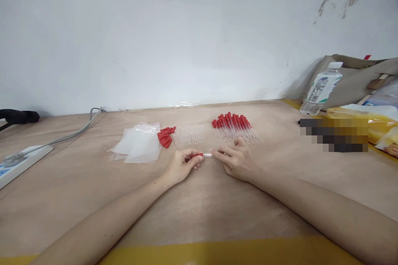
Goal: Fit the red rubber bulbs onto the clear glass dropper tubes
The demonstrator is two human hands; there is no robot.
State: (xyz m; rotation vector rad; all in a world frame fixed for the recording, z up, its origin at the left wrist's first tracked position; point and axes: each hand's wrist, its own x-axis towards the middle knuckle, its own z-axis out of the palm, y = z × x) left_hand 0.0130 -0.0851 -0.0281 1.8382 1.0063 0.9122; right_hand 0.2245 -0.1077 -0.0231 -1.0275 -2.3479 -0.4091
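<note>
Between thumb and fingers, my left hand [182,167] grips a red rubber dropper bulb [197,155]. A clear dropper tube [207,155] sticks out of the bulb toward the right, and my right hand [239,162] pinches its far end. Just beyond my left hand lies a small pile of loose red bulbs [166,136]. Beside it, several clear tubes [188,134] lie in a row. Behind my right hand, several droppers with red bulbs [233,121] on clear tubes lie side by side. How deep the held tube sits in the bulb is hidden.
Clear plastic zip bags [141,145] are stacked left of the loose bulbs. A power strip [26,163] with a grey cable [73,134] is at the far left. At the right stand a water bottle [321,89] and a beige bag [357,80], near a yellow package [373,122].
</note>
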